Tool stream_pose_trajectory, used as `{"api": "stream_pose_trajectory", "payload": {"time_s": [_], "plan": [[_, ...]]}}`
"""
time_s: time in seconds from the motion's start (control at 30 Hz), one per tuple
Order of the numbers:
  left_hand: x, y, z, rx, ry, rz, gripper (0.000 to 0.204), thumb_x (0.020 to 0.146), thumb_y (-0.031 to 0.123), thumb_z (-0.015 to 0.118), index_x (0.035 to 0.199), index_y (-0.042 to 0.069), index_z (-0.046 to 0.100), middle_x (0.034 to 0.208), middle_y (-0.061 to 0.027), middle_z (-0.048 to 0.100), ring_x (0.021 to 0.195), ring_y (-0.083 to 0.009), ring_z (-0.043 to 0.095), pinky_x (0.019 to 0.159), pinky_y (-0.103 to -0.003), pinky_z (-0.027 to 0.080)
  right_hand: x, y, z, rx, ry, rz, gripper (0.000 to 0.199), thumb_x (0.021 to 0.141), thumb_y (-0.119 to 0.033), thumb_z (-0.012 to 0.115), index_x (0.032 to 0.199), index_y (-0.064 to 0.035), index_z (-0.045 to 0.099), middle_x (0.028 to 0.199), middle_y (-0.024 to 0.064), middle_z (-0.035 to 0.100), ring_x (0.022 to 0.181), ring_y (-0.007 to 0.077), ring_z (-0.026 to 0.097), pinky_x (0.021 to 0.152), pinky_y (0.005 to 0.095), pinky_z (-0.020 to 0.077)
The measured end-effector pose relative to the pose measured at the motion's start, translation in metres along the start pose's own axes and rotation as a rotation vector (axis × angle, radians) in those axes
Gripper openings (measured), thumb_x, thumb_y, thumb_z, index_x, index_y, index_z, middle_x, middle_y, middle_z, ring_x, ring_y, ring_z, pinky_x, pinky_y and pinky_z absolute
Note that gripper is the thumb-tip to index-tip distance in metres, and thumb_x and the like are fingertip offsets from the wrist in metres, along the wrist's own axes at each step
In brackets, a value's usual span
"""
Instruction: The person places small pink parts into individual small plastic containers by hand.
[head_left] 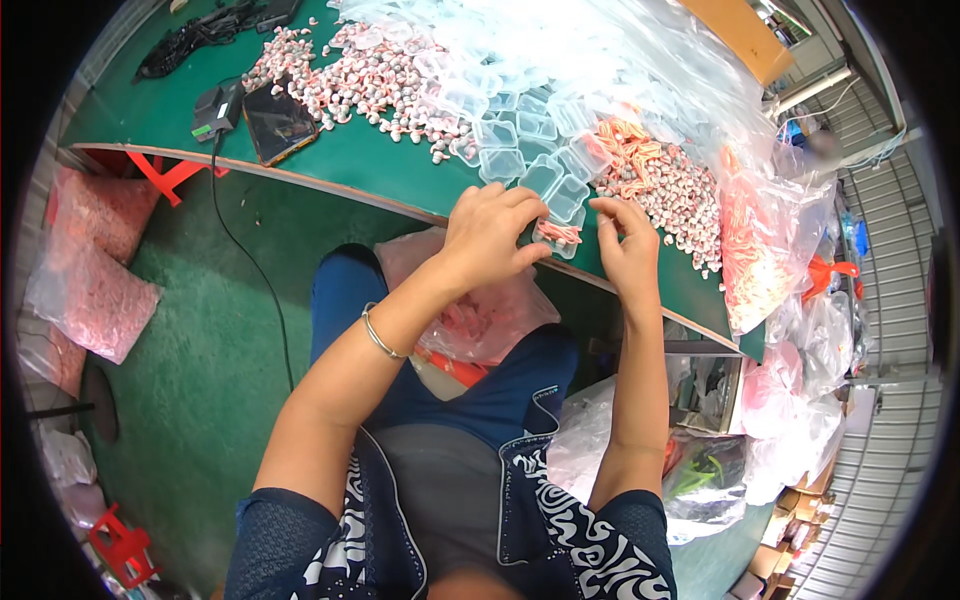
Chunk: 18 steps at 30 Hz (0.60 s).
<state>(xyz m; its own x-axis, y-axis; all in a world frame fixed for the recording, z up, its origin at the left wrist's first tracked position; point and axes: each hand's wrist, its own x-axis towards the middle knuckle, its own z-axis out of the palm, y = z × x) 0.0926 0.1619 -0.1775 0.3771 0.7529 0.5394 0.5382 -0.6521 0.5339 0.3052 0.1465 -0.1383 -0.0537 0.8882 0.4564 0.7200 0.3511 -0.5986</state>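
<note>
At the table's near edge, a small clear plastic box (pixel 568 250) stands with its lid side toward the pile behind it. Several pink strand-like pieces (pixel 558 233) lie inside. My left hand (pixel 490 235) curls round the box's left end, thumb on the near side and fingers on the far side. To the right of the box, my right hand (pixel 630 250) is raised with thumb and forefinger bent and slightly apart; nothing shows between them. Beyond that hand lie a heap of orange-pink strands (pixel 625 150) and a heap of small pink-and-grey pieces (pixel 680 200).
More clear boxes (pixel 535 125) pile up behind, beside clear plastic sheeting (pixel 600 50). Small round pieces (pixel 375 85) spread across the green table (pixel 350 165). A dark phone-like device (pixel 280 122) lies left. A filled bag (pixel 755 240) leans at the right edge; another bag (pixel 470 310) rests between my knees.
</note>
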Motion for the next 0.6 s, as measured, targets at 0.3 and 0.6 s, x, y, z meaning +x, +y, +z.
{"api": "stream_pose_trajectory", "payload": {"time_s": [0.3, 0.6], "plan": [[0.001, 0.000, -0.003, -0.011, -0.016, 0.036, 0.040, 0.068, 0.031, 0.082, 0.104, 0.016, 0.069, 0.104, 0.0027, 0.065, 0.087, -0.0227, 0.058, 0.077, -0.038, 0.042, 0.017, 0.008, 0.017, -0.178, -0.118, 0.101, 0.018, 0.088, -0.017, 0.070, 0.095, 0.0000, 0.071, 0.077, 0.0117, 0.066, 0.065, 0.0224, 0.062, 0.063, 0.0347, 0.0481], [-0.001, -0.003, -0.004, -0.031, -0.031, 0.056, 0.039, 0.069, 0.031, 0.082, 0.103, 0.016, 0.069, 0.105, 0.0030, 0.066, 0.087, -0.0217, 0.057, 0.076, -0.037, 0.042, 0.013, 0.028, 0.012, -0.143, -0.148, -0.031, 0.017, 0.083, -0.020, 0.072, 0.092, -0.0063, 0.070, 0.081, 0.0085, 0.066, 0.085, 0.0301, 0.063, 0.077, 0.0419, 0.0477]]}}
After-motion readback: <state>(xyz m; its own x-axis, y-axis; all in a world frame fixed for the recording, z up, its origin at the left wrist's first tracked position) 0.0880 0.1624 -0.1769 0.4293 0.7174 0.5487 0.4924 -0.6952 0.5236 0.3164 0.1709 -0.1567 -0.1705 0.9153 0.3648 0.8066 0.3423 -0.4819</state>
